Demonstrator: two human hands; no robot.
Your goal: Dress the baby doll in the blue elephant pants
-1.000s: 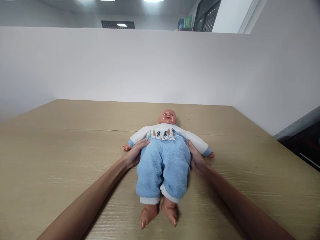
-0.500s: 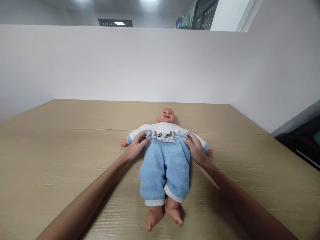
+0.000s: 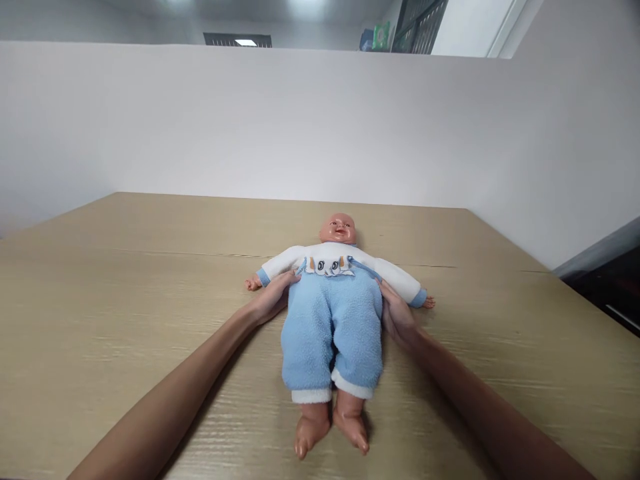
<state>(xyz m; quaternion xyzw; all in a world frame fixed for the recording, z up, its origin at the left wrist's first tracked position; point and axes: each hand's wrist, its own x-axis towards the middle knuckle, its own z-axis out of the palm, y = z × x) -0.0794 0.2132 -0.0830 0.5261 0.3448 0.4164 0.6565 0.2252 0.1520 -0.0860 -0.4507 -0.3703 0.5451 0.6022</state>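
A baby doll (image 3: 339, 230) lies on its back with its head away from me and bare feet toward me. It wears a white long-sleeved top (image 3: 400, 277) with blue cuffs and fluffy blue trousers (image 3: 310, 327) with white hems. A cartoon animal face with big eyes sits at the trousers' upper edge. On the left side of the waist, my left hand (image 3: 275, 297) is closed on the trousers, some fingers hidden behind the cloth. Opposite it, my right hand (image 3: 397, 313) grips the trousers' right side, its fingertips partly tucked beneath.
The doll rests on a light wooden table (image 3: 150, 300) with a seam running across it. A white partition wall (image 3: 275, 120) rises at the table's far edge. Dark objects (image 3: 605, 287) stand past the right edge.
Both hands have slid down the sides of the trousers' waist, and the trousers' top lies flatter. The doll's right-side arm is stretched farther out. The view has shifted slightly.
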